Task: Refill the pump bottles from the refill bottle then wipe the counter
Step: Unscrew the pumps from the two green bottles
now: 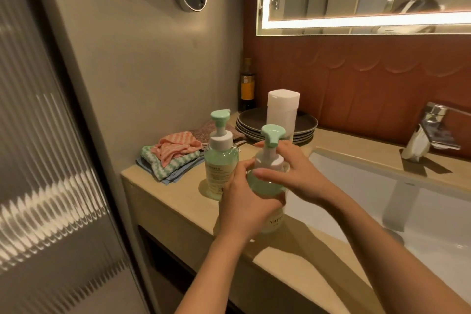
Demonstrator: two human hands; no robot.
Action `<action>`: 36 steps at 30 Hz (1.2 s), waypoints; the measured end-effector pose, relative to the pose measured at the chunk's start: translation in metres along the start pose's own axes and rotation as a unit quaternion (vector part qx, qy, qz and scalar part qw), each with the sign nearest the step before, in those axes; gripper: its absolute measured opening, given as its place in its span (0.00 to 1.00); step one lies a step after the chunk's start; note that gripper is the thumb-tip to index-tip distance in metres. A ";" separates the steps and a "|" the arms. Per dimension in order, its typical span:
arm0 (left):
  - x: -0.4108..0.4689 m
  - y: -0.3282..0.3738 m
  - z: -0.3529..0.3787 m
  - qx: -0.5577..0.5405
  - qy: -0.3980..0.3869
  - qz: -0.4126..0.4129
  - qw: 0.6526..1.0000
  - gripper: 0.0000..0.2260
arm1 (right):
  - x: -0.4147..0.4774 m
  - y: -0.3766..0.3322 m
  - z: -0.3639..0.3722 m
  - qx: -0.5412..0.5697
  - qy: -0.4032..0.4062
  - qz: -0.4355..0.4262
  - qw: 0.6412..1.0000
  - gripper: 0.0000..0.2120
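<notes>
near pump bottle, clear, green liquid, mint pump, both hands gripping

Bare left hand and right hand, bare forearms, slender fingers with short plain nails.

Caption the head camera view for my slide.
Left hand holds the near pump bottle, right hand grips its collar; a second pump bottle stands beside it on the counter.

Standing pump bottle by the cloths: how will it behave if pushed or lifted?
The standing pump bottle looks nearly full of green liquid, so it is probably heavy for its size. It stands tall on a small base, so a high push may tip it. Its smooth clear wall could be slippery.
</notes>
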State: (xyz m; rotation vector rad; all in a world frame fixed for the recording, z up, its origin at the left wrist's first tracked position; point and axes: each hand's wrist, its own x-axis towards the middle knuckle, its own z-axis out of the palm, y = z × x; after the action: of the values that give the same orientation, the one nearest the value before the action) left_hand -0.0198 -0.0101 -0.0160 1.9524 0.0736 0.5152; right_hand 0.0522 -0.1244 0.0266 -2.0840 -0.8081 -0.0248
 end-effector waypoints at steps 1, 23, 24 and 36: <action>-0.001 0.000 0.002 0.000 0.003 -0.005 1.000 0.30 | 0.001 0.000 0.005 -0.084 0.052 0.007 0.995 0.30; -0.006 0.002 0.001 -0.019 0.009 -0.008 1.000 0.29 | -0.011 -0.005 0.001 0.071 0.060 -0.018 0.996 0.17; -0.006 0.002 0.001 -0.020 0.010 -0.011 1.000 0.29 | -0.010 -0.005 0.003 0.092 0.048 -0.018 0.994 0.16; -0.006 -0.001 0.002 -0.033 0.015 -0.011 0.999 0.30 | -0.012 -0.010 0.010 0.090 0.092 -0.018 0.992 0.16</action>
State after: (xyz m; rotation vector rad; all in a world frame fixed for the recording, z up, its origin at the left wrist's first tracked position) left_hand -0.0239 -0.0134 -0.0193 1.8772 0.0961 0.5255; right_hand 0.0341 -0.1195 0.0245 -1.8667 -0.7074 -0.1560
